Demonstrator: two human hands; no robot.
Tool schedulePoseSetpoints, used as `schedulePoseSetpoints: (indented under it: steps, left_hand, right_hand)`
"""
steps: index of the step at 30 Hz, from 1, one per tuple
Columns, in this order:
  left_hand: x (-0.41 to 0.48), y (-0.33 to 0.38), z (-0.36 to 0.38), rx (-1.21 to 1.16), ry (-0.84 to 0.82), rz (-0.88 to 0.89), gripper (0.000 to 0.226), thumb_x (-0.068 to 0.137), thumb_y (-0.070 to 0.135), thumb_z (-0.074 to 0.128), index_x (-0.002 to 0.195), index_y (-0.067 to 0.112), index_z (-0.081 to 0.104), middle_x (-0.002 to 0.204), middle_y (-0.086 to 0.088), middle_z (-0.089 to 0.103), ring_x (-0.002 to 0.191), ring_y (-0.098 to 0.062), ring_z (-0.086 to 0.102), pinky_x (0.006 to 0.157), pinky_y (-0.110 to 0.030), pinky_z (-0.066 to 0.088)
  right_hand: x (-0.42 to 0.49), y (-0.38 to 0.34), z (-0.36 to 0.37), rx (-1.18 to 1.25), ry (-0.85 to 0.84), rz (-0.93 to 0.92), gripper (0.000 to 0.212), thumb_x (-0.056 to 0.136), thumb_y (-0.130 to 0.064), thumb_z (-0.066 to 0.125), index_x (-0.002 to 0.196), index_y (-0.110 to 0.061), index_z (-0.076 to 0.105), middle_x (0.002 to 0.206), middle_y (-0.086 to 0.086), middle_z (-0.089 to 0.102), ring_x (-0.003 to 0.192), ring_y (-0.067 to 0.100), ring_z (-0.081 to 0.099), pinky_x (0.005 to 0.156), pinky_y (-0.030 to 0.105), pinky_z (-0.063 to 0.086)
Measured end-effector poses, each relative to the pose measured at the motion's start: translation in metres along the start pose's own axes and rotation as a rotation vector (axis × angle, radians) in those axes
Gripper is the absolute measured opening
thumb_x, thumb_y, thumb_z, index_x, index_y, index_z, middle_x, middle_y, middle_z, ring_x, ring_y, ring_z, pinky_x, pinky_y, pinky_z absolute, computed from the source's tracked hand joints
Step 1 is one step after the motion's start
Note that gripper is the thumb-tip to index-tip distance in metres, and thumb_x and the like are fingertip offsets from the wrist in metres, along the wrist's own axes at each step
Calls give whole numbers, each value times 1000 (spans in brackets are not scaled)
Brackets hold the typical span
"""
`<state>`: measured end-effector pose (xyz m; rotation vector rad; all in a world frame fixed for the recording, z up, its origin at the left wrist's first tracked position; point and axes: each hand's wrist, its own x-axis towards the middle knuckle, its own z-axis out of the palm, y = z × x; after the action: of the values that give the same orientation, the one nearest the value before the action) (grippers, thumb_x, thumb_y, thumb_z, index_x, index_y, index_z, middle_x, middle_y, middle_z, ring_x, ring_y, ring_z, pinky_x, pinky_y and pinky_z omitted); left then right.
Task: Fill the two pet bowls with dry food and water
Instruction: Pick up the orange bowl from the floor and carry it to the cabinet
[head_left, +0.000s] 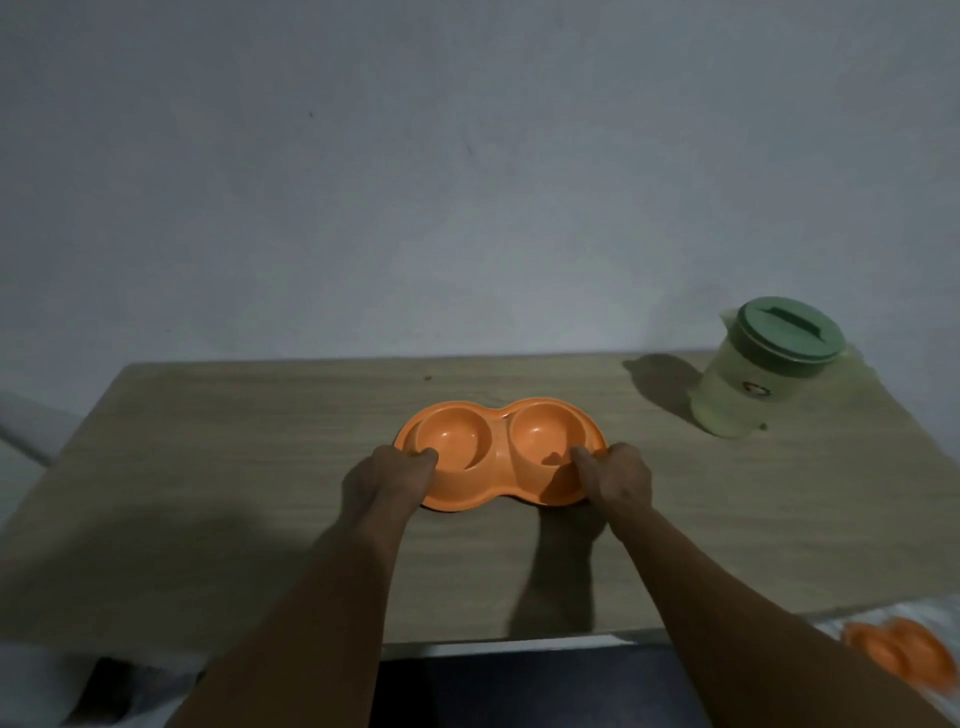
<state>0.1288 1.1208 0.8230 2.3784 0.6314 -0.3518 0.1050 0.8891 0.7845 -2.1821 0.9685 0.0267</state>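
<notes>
Left hand (387, 480) and right hand (615, 480) pinch the double bowl (498, 467) rim, wells empty; jug (748, 384) at two o'clock, contents unclear.

the double bowl (501, 460) is plain orange. at 2 o'clock the pitcher (732, 400) is pale translucent green, its lid (789, 332) a darker green. the table (208, 467) shows light wood grain; the wall (467, 156) is grey.

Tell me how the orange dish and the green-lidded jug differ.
The dish is orange, low and wide; the jug is pale green and tall. The dish is open and empty; the jug wears a lid. The left hand and right hand grip the dish; the jug stands untouched. Both rest on the table.
</notes>
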Motion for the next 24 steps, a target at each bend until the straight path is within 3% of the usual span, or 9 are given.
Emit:
schedulePoseSetpoints:
  steps: [6,10,14,17,24]
  left_hand:
    - [6,7,9,4,5,20,42,82,47,58,94,7,67,93,-14,67,93,-36,64,84,-37,52]
    - [7,10,12,0,13,-3,40,83,44,58,91,6,67,91,-14,68,92,-36,65,86,-39,53]
    - [7,10,14,-7,19,-4,41,85,43,57,93,4,69,85,-13,66,89,-35,65,86,-40,54]
    - [3,7,17,-26,43,-8,47,89,44,56,101,0,68,97,-17,68,96,-36,64,86,-38,52]
    - [-26,-21,21,-62,81,-45,57,84,51,57,111,1,63,115,-20,65,107,-38,61,91,-41,51]
  right_hand:
    - [9,-2,0,-17,20,-3,52,89,-44,63,103,5,66,104,25,68,102,41,64,81,41,51]
    - [11,-1,1,-8,7,0,52,90,-48,62,102,3,66,101,21,69,95,36,66,70,36,48]
    - [10,-1,2,7,4,4,54,92,-50,57,108,1,62,108,20,66,99,35,64,83,43,53]
    - [4,0,1,30,8,7,56,97,-49,49,123,0,54,120,21,60,109,36,60,94,48,50]
    - [-16,20,-4,33,7,-19,50,98,-37,52,128,3,46,126,26,55,114,40,56,97,51,48]
